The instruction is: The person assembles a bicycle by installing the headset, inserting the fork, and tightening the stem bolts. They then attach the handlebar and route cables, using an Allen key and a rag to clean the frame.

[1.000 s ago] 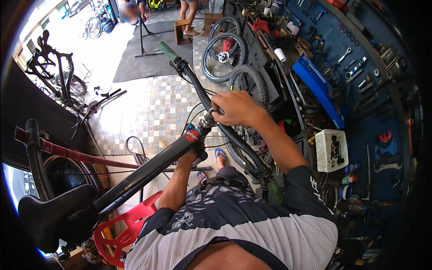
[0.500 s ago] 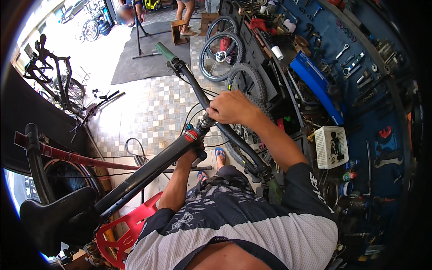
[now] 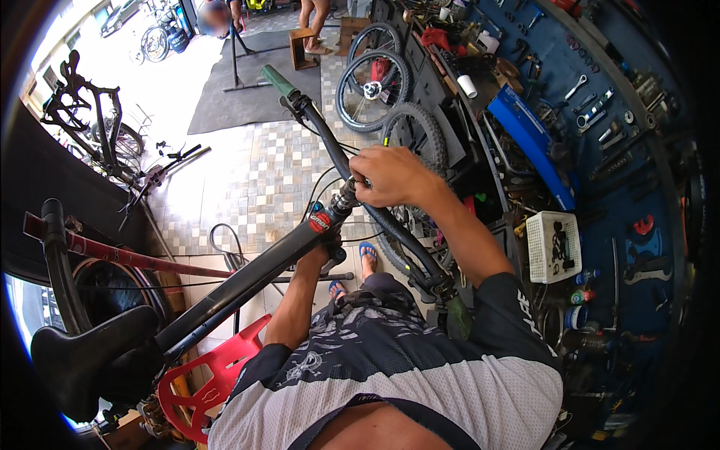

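A bicycle with a black frame (image 3: 247, 266) runs from its black saddle (image 3: 94, 360) at lower left up to the handlebar (image 3: 324, 139), which has green grips. Curled over the middle of the bar, at the stem, is my right hand (image 3: 394, 176). Its fingers are closed, and whatever lies inside them is hidden. Just beside it show the headset spacers (image 3: 345, 199). My left hand (image 3: 313, 259) reaches beneath the head of the frame. The frame and dark parts there cover its fingers.
At right, a tool board (image 3: 600, 105) hangs above a cluttered workbench with a blue curved piece (image 3: 529, 142) and a white basket (image 3: 553, 247). Wheels (image 3: 371, 90) lean against the bench. A red plastic chair (image 3: 217, 379) stands at lower left. Other people are at the far end.
My right hand has turned slightly at the stem, its knuckles shifting, and a small dark gap now shows by its fingers. My left hand stays under the frame. The view has shifted slightly.
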Motion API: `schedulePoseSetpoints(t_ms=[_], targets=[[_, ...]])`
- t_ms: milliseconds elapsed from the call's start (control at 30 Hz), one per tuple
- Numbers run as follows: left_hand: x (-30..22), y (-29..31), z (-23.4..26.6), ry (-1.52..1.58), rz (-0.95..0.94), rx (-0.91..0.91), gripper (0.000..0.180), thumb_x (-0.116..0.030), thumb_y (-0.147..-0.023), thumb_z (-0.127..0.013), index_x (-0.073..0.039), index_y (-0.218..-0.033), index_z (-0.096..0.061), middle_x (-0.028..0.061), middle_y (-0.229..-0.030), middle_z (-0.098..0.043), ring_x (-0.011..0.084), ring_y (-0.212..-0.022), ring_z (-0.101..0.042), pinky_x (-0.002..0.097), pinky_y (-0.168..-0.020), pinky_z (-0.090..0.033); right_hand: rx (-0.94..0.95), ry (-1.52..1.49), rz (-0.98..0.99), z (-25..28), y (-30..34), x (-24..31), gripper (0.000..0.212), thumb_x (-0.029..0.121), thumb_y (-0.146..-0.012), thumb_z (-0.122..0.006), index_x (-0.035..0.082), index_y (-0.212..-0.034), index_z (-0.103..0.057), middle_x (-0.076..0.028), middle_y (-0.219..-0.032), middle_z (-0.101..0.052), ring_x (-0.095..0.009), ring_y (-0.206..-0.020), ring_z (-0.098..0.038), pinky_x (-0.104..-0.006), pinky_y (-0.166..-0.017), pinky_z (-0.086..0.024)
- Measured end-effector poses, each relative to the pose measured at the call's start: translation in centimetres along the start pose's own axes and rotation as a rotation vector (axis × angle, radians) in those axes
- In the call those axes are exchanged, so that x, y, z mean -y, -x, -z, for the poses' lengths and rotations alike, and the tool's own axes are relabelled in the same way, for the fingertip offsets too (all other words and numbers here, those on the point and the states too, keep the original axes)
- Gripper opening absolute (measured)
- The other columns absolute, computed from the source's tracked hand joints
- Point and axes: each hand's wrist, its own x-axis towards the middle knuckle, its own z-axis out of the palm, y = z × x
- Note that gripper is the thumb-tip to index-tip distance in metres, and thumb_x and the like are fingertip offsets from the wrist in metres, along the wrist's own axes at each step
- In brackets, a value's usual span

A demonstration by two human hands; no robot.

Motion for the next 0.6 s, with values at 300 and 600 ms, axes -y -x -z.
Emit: schedulePoseSetpoints(t_ms=[300, 600], targets=[[0.2, -0.1, 0.5, -0.015, -0.054, 0.018, 0.029, -0.036, -0.103, -0.056, -0.009, -0.112, -0.060, 0.0128, -0.086, -0.065, 0.0260, -0.066, -0.061, 0.0388, -0.060, -0.053, -0.001, -0.012, -0.068, 1.0, 0.2, -0.8, 0.023, 0.027, -0.083, -0.063, 0.005, -0.088, -0.070, -0.017, -0.090, -0.071, -0.038, -0.089, -0.069, -0.0503, -0.078, -0.054], [-0.2, 0.4, -0.1, 0.001, -0.008, 0.004, 0.031, -0.038, -0.104, -0.052, -0.009, -0.112, -0.060, 0.0119, -0.086, -0.064, 0.0256, -0.067, -0.060, 0.0389, -0.061, -0.053, 0.232, 0.054, -0.152, 0.2, -0.4, -0.3, 0.024, 0.031, -0.081, -0.064, 0.008, -0.083, -0.072, -0.015, -0.086, -0.072, -0.037, -0.085, -0.071, -0.0508, -0.075, -0.055]])
